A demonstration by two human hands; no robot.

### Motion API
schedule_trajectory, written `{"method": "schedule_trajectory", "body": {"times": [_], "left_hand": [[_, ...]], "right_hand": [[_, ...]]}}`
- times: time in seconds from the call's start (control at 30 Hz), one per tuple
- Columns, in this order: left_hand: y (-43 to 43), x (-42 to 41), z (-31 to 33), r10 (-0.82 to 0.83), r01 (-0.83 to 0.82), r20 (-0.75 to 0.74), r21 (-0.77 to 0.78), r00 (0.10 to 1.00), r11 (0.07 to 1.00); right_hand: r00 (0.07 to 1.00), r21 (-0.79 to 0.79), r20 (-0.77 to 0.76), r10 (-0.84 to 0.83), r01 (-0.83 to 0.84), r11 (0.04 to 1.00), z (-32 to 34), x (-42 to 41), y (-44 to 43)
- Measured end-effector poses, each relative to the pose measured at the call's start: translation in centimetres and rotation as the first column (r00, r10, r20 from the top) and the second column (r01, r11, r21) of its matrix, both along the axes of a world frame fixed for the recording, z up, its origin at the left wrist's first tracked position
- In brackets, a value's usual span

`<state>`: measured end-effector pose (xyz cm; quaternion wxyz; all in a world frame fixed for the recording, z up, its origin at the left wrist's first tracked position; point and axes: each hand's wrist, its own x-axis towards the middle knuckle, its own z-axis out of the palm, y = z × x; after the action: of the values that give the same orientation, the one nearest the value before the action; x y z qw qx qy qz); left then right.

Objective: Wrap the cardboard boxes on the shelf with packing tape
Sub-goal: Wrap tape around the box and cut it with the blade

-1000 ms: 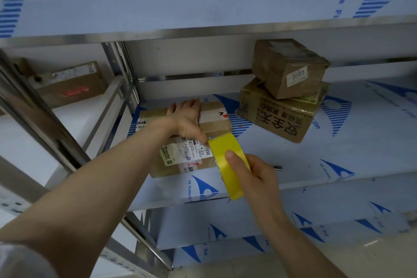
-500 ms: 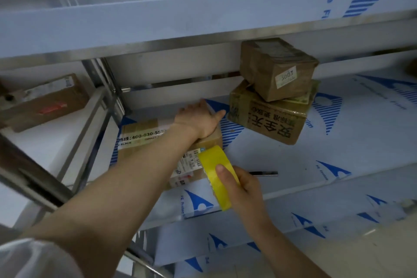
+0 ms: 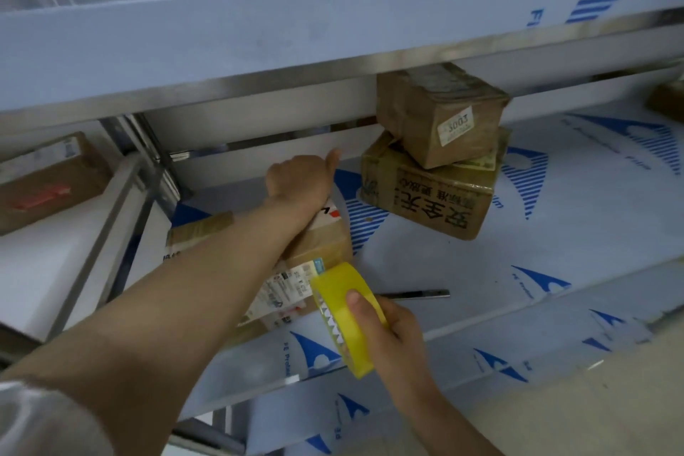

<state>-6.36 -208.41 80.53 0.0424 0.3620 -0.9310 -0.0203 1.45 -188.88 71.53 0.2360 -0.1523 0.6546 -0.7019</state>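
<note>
A brown cardboard box [image 3: 324, 241] with a white shipping label lies on the film-covered middle shelf [image 3: 555, 270]. My left hand [image 3: 299, 185] reaches across its top to the far end, thumb raised; the fingers are hidden behind the box. My forearm covers much of the box. My right hand [image 3: 394, 337] grips a yellow roll of packing tape [image 3: 335, 292] at the box's near right corner, thumb pressed on the roll's outer face. The roll touches the label side of the box.
Two more cardboard boxes are stacked to the right, a small one [image 3: 436, 115] on a larger one [image 3: 425, 207]. A thin dark tool [image 3: 418, 294] lies on the shelf beside the tape. Another box [image 3: 48, 181] sits on the left unit. The upper shelf [image 3: 259, 30] overhangs closely.
My left hand slid from the box's near top, by the tape end, back to its far end. The right hand kept hold of the tape roll and sank slightly.
</note>
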Motion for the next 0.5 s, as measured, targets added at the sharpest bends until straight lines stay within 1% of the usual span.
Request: {"method": "schedule_trajectory", "body": {"times": [0.03, 0.13, 0.17, 0.23, 0.3, 0.37, 0.43, 0.5], "left_hand": [[0.5, 0.2, 0.3, -0.045, 0.046, 0.044, -0.029, 0.998, 0.999], [1.9, 1.5, -0.6, -0.094, 0.083, 0.153, 0.077, 0.984, 0.994], [2.4, 2.0, -1.1, -0.128, 0.113, 0.182, 0.091, 0.975, 0.989], [2.7, 2.1, -1.1, -0.156, 0.135, 0.184, 0.119, 0.971, 0.984], [2.6, 2.3, -0.6, -0.126, 0.097, 0.163, 0.178, 0.978, 0.979], [3.2, 2.7, -1.0, -0.133, 0.112, 0.147, 0.143, 0.98, 0.983], [4.0, 3.0, -1.6, -0.195, 0.176, 0.176, 0.12, 0.965, 0.977], [3.3, 2.9, -1.1, -0.212, 0.175, 0.183, 0.201, 0.96, 0.964]], "right_hand": [[1.0, -0.002, 0.0, -0.001, 0.001, 1.0, 0.1, -0.1, 0.0], [1.0, -0.004, 0.011, -0.016, 0.016, 1.0, 0.3, -0.4, -0.6], [1.0, -0.002, 0.022, -0.018, 0.018, 1.0, 0.4, -0.4, -0.8], [0.999, -0.01, 0.041, -0.025, 0.026, 1.0, 0.7, -0.2, -0.9], [0.999, -0.004, 0.035, -0.033, 0.034, 0.999, 0.9, 0.0, -0.8], [0.999, 0.008, 0.018, -0.032, 0.032, 0.999, 0.6, -0.2, -0.8], [0.999, 0.018, 0.015, -0.03, 0.029, 0.999, 0.6, -0.2, -1.1], [0.999, 0.015, 0.019, -0.043, 0.042, 0.999, 0.6, 0.0, -1.2]]}}
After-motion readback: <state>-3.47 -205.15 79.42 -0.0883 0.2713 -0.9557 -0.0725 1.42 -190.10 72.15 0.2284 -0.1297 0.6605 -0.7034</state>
